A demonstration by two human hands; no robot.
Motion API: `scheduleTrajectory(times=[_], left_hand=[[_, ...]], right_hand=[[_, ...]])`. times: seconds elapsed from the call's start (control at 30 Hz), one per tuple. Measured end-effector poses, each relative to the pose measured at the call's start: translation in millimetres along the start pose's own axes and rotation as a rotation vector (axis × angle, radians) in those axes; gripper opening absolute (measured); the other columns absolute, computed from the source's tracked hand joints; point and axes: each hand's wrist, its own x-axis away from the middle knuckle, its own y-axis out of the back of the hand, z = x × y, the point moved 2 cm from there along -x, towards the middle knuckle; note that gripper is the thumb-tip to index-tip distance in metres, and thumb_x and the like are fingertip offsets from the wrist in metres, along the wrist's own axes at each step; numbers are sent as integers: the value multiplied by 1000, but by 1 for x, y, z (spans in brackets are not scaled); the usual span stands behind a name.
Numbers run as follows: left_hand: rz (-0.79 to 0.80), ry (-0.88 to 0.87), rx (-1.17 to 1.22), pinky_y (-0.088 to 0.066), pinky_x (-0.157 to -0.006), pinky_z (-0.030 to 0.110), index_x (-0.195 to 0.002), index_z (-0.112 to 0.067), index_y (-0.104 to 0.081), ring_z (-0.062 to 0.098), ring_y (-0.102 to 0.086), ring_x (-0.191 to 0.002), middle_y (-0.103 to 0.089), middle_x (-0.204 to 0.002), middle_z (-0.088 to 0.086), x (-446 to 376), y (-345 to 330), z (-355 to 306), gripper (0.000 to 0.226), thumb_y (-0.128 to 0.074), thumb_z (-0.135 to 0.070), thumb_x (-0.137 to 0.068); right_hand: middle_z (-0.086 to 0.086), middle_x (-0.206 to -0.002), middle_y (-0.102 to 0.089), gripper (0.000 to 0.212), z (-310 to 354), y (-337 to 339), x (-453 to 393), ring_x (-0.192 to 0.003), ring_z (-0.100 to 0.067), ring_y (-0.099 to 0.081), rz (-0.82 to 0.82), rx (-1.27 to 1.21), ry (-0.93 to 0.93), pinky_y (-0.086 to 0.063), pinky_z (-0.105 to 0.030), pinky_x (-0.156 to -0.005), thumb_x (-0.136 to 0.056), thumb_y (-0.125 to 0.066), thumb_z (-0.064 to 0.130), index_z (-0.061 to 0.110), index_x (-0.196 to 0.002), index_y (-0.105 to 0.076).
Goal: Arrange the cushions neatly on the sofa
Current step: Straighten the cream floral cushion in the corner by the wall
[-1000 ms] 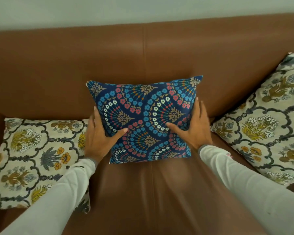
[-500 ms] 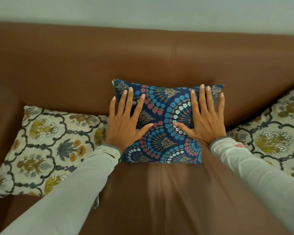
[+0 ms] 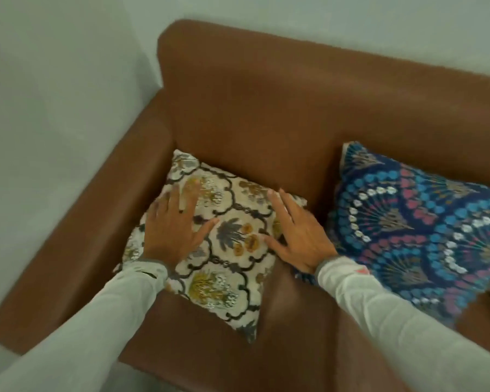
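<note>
A cream floral cushion [image 3: 232,250] lies on the brown sofa [image 3: 266,114] seat, in the corner by the left armrest. My left hand [image 3: 173,227] rests flat on its left part, fingers spread. My right hand [image 3: 297,236] lies flat over its right edge, fingers apart. Neither hand grips anything. A blue patterned cushion [image 3: 425,230] leans against the backrest just to the right, partly behind my right sleeve.
The sofa's left armrest [image 3: 96,222] runs along the cushion's left side. A pale wall [image 3: 54,94] stands to the left of the sofa and behind it. Bare brown seat [image 3: 294,335] shows in front of the cushions.
The view has swung left. Both hands have left the blue cushion and now lie flat on the cream floral cushion at the sofa's left end.
</note>
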Motion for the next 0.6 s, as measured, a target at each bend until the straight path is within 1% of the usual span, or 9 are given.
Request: scheduleTrajectory(times=[0.07, 0.17, 0.27, 0.3, 0.33, 0.43, 0.47, 0.5, 0.6], left_hand=[[149, 155, 131, -56, -102, 64, -169, -18, -42, 55, -62, -130, -55, -154, 32, 4, -14, 35, 101, -35, -84, -93], [374, 406, 411, -42, -118, 59, -176, -29, -17, 48, -44, -149, -38, -166, 23, 3, -36, 63, 103, -42, -87, -95], [348, 518, 635, -36, -125, 57, -175, -28, -17, 46, -42, -152, -39, -167, 22, -7, -54, 62, 107, -51, -87, -92], [346, 556, 699, -35, -127, 57, -174, -28, -19, 45, -43, -152, -41, -167, 21, -11, -56, 59, 115, -51, -93, -85], [339, 603, 766, -36, -127, 56, -174, -26, -21, 44, -45, -152, -44, -168, 19, -14, -57, 57, 124, -51, -98, -77], [243, 721, 945, -39, -127, 53, -172, -21, -29, 39, -48, -154, -50, -167, 11, -15, -49, 58, 135, -69, -95, -67], [211, 738, 991, -39, -127, 52, -172, -22, -31, 35, -49, -154, -52, -166, 8, -11, -43, 60, 135, -75, -92, -65], [171, 747, 1038, -40, -127, 50, -171, -24, -34, 30, -51, -152, -55, -164, 3, -3, -36, 61, 132, -79, -90, -65], [-59, 709, 1192, -51, -118, 34, -159, -29, -53, 4, -66, -134, -69, -143, -16, 35, -15, 54, 105, -88, -75, -71]], right_hand=[[-13, -180, -5, 101, 11, -36, -13, -164, -35, -18, 97, -228, -258, -28, -50, -128, -101, -47, 71, 20, -171, 5], [-13, -179, -4, 119, 20, -70, -24, -165, -33, -13, 31, -646, -690, -20, -43, -130, -90, -66, 70, 15, -170, 3], [-7, -173, -31, 139, 16, -90, -32, -157, -32, -35, -134, -880, -866, -29, -44, -129, -62, -77, 84, 24, -170, -13], [-4, -167, -41, 140, 15, -91, -33, -152, -31, -43, -176, -905, -886, -33, -45, -127, -55, -78, 86, 28, -168, -20], [-2, -162, -49, 134, 16, -89, -32, -147, -30, -49, -216, -923, -890, -37, -45, -125, -57, -81, 82, 30, -166, -25], [7, -139, -60, 98, 19, -76, -27, -128, -20, -60, -335, -922, -811, -43, -32, -112, -82, -90, 40, 23, -161, -35], [8, -134, -59, 94, 21, -71, -25, -123, -18, -60, -355, -897, -765, -44, -31, -110, -84, -89, 30, 22, -160, -35], [8, -134, -59, 95, 21, -65, -22, -123, -17, -60, -370, -881, -712, -45, -32, -111, -84, -89, 28, 24, -160, -33], [2, -151, -56, 106, 24, -44, -18, -137, -22, -58, -396, -820, -514, -46, -49, -119, -75, -84, 49, 35, -162, -26]])
